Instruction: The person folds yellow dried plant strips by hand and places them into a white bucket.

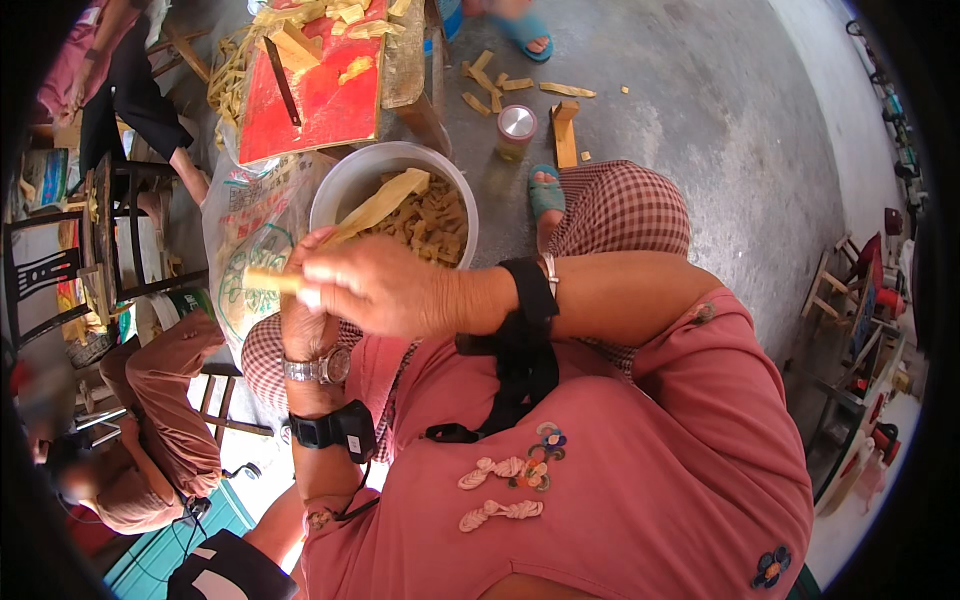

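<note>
My left hand (306, 251), with a metal watch on its wrist, holds a long pale yellow strip (386, 201), apparently dried plant material. The strip slants over a white plastic tub (469, 225) that holds many brown chopped pieces (431, 232). Crossing in front of it, my right hand (375, 289) is blurred and hides much of the left. A yellowish end (268, 281) sticks out left of my right fingers. Whether it belongs to the same strip cannot be told.
A red board (337, 105) on a wooden bench (405, 67) carries a dark metal blade (283, 82), a wooden block (296, 49) and yellow strips. A lidded jar (516, 131) and a wooden piece (564, 135) stand on the floor. Other people are at the left.
</note>
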### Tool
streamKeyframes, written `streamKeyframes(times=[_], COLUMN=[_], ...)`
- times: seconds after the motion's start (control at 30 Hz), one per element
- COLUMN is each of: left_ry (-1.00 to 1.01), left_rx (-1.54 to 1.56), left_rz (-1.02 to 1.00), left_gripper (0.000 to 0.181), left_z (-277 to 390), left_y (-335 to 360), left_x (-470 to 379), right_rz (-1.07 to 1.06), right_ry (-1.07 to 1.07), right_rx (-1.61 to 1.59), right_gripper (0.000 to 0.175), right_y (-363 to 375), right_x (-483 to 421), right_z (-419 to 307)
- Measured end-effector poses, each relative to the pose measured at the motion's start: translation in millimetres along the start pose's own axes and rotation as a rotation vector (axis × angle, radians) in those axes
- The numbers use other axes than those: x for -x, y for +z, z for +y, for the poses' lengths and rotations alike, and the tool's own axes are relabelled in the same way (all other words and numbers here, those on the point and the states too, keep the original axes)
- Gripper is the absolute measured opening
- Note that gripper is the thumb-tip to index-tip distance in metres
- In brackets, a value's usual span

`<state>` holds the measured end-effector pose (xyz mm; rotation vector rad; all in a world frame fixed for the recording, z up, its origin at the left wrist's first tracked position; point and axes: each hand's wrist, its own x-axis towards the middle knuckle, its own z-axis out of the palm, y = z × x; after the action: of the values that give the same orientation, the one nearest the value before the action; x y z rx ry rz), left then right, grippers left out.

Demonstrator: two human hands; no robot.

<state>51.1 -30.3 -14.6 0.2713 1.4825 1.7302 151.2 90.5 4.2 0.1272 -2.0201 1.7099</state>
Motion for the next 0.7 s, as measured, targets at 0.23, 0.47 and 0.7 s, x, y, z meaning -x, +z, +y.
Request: streamKeyframes(times=[0.23,0.47,0.7], left_ry=[0.067,0.196,0.797], left_rx=[-0.074,-0.262,-1.391], left_rz=[-0.027,0.02,0.17], left_gripper=[0.024,0.025,0.011], left_z=[19.2,41.6,53.8], left_y=[15.1,29.6,27.2], left_x=[21.5,37.8,35.6], right_rz=[0.231,0.189,-0.065], right_ry=[0.155,0.265,0.208], right_rx=[0.003,-0.191,-0.294], right_gripper=[0.026,0.029,0.029], right_y=[-11.9,-13.7,-23.4], right_x=[-6.2,-7.5,-18.0], right_z=[18.7,6.2,19.0])
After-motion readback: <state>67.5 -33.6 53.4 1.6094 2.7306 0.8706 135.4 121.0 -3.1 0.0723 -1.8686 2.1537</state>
